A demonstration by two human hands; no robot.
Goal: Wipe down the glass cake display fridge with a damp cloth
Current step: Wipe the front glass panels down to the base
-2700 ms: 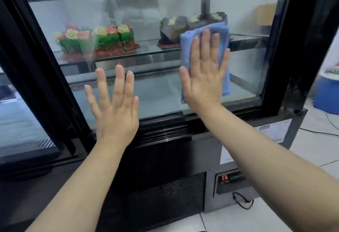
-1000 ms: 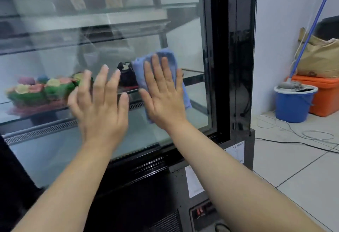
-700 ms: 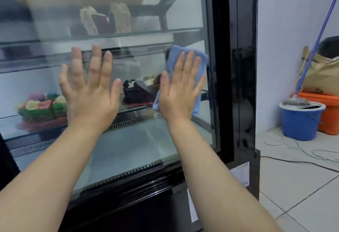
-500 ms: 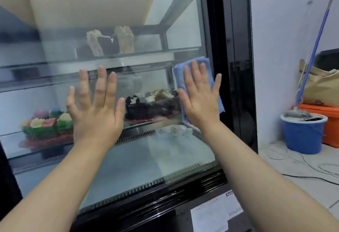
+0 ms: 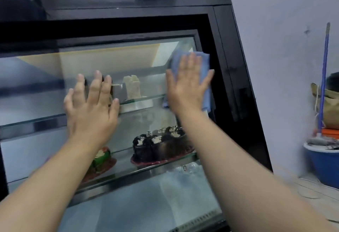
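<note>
The black-framed glass display fridge fills most of the view. My right hand presses a blue cloth flat against the glass near its upper right corner, fingers straight and spread. My left hand lies flat on the glass at centre left, fingers straight, holding nothing. Most of the cloth is hidden under my right palm.
Behind the glass a dark chocolate cake sits on the middle shelf, a green-decorated cake left of it, cake slices on the upper shelf. On the floor at right stand a blue bucket and a blue mop handle.
My right hand has slid the cloth up from the lower glass to the upper right corner. My left hand rose along the glass too. The view tilted upward.
</note>
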